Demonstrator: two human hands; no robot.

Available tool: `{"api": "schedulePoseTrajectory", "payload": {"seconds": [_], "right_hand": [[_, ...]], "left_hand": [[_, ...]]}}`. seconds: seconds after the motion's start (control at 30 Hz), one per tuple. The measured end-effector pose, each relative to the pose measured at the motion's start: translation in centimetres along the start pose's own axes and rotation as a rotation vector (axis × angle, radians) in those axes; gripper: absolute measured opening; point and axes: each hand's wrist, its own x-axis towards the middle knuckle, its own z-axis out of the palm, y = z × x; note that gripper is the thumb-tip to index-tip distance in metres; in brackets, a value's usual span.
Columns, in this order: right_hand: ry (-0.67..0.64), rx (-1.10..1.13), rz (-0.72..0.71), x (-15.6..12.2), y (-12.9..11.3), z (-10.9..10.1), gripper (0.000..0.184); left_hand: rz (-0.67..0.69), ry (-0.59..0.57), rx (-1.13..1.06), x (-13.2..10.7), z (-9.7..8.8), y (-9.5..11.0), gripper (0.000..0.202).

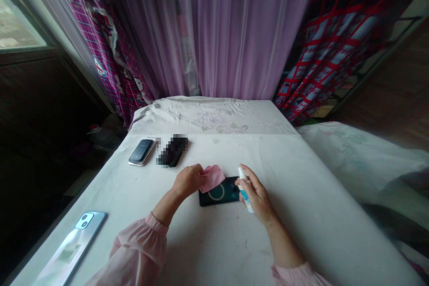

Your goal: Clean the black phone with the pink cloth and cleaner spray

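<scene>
A dark phone (219, 197) with a pale ring on its back lies on the white-covered table, in front of me. My left hand (188, 179) pinches a pink cloth (212, 178), which hangs at the phone's upper left part and covers some of it. Over the phone's right end, my right hand (257, 194) is wrapped round a small white and blue spray bottle (247, 196), held nearly upright with a finger by its top. Part of the phone's right end is hidden behind that bottle and hand.
At the far left of the table (301, 214), a dark phone (141, 150) rests on top of a paler one. Beside it is a blurred-out dark object (173, 151). A silvery-blue phone (73, 250) lies near the left edge. Purple curtains (234, 31) hang behind the table.
</scene>
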Motion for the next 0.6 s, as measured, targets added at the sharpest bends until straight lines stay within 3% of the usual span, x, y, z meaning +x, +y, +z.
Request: {"api": "schedulePoseTrajectory", "payload": {"seconds": [0.3, 0.47, 0.6], "right_hand": [[0.061, -0.058, -0.080, -0.1, -0.3, 0.5, 0.060], [0.121, -0.315, -0.249, 0.3, -0.7, 0.7, 0.050], [0.192, -0.512, -0.363, 0.6, -1.0, 0.9, 0.044]], "left_hand": [[-0.084, -0.040, -0.753, 0.5, 2.0, 0.8, 0.056], [-0.126, -0.148, -0.994, 0.2, 3.9, 2.0, 0.055], [-0.189, -0.183, -1.097, 0.4, 4.5, 2.6, 0.042]]}}
